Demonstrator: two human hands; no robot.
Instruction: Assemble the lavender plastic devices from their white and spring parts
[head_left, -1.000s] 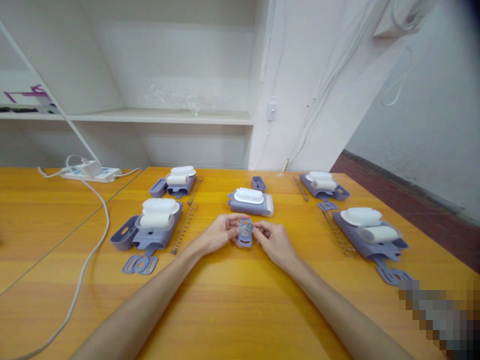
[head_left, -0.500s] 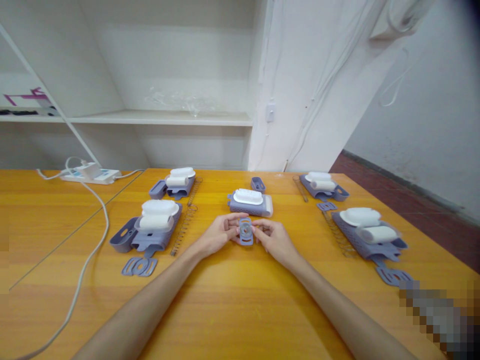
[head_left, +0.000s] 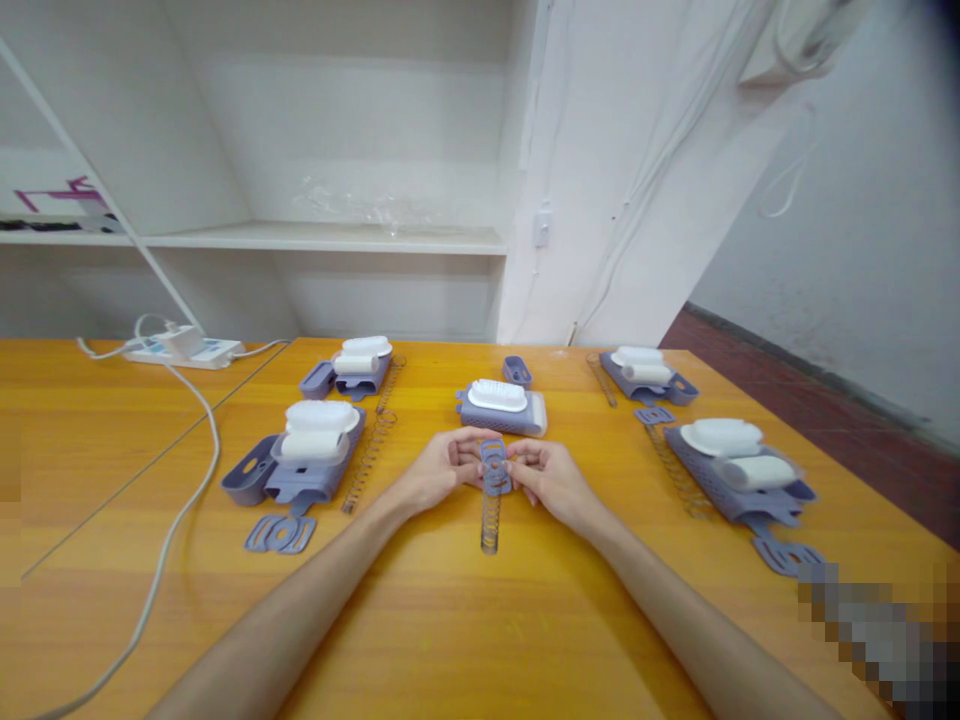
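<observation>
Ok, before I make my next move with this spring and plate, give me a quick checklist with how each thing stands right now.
1. Left hand on the slotted plate: ok, it holds the left side.
2. Right hand grip: cannot tell; it is at the plate's right side, but whether it pinches plate or spring is unclear.
3. Spring at the plate: ok, it extends from the plate toward you.
4. Spring fully seated: cannot tell, too small.
5. Purple housing in sight: ok, beyond the hands, bristled white piece on top.
6. White cable clear of the hands: ok, off to the left.
</observation>
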